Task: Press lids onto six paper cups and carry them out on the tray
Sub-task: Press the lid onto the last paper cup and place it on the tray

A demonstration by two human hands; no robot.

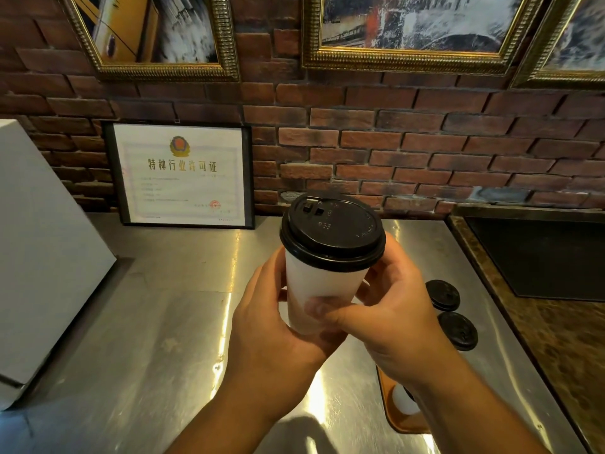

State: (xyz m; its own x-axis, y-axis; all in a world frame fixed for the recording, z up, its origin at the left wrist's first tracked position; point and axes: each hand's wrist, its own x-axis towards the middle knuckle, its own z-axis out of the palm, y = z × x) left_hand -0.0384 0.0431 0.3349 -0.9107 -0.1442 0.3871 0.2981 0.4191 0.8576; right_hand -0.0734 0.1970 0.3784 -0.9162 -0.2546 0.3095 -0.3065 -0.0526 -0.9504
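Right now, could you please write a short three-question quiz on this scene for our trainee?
1. True or false: the white paper cup gripped by the left hand and right hand wears a black plastic lid.
2. How many loose black lids lie on the steel counter?
3. The brown tray is: A) in the left hand; B) below the right forearm; C) balanced on the cup.
Key: 1 true; 2 two; 3 B.

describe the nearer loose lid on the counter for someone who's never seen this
Find the steel counter, then its right edge along the brown marbled ledge. Two loose black lids lie flat there, beside the right hand. You want the nearer lid, closest to the person; the farther lid sits behind it, toward the brick wall.
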